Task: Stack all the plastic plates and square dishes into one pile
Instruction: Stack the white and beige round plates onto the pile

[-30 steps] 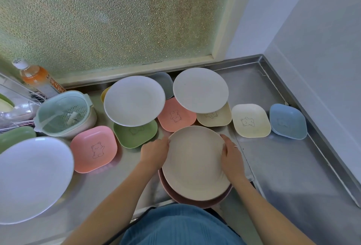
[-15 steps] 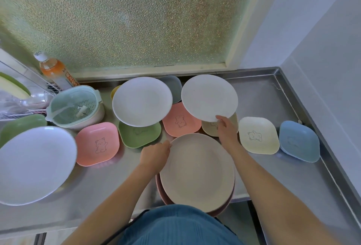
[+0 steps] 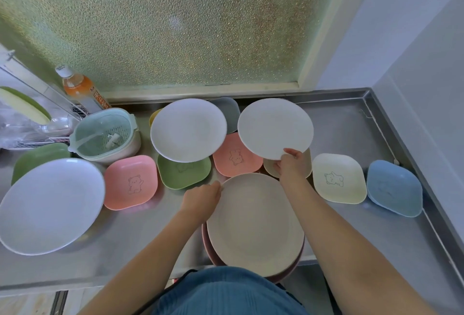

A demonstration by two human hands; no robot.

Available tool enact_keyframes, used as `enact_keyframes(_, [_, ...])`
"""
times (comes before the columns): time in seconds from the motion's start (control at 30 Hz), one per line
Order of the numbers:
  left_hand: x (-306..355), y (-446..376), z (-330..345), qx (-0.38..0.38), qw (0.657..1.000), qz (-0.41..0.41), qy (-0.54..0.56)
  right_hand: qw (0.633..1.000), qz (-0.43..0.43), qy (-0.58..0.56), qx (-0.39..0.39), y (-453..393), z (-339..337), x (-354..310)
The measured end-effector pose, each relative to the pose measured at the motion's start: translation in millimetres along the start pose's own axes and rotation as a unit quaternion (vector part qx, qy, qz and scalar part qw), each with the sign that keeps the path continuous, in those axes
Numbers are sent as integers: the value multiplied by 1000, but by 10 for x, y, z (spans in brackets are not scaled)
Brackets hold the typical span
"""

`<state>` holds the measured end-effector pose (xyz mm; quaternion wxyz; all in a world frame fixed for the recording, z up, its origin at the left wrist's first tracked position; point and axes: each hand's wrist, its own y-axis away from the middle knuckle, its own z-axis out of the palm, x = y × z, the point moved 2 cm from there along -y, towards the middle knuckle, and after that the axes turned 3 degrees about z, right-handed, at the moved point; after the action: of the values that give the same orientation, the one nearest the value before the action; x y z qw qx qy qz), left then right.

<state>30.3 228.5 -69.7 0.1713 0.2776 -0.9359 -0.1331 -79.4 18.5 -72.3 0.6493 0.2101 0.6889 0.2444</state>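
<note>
Stainless steel counter (image 3: 351,124) under a frosted window (image 3: 175,26). Beige round plate (image 3: 253,224) stacked on a dark pink plate (image 3: 288,273) at the near edge. Left hand (image 3: 200,199) gripping the beige plate's left rim. Right hand (image 3: 291,166) pinching the near rim of a white round plate (image 3: 275,127). Second white plate (image 3: 188,130) over a green square dish (image 3: 184,173). Pink square dishes (image 3: 130,181), cream dish (image 3: 337,178) and blue dish (image 3: 394,188) around the pile. Green strainer basket (image 3: 103,136) left.
</note>
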Motion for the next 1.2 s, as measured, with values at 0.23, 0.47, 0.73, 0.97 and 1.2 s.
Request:
enact_keyframes(0.23, [-11,29,-125,71,996,-3,54,996,-56,19,61,174,-271,-109])
enact_keyframes(0.47, [-12,-51,-375,153,965,-41,209,996,-89,25,-12,505,-620,-89])
enact_keyframes(0.73, [44,-140,-386,140,907,-45,394,978,-114,163,-54,864,-937,224])
enact_keyframes(0.97, [-83,19,-167,56,962,0,267,928,-181,326,19,1004,-1141,507])
enact_keyframes(1.2, [-89,132,-158,-18,986,68,152,784,-262,553,99,1084,-1158,581])
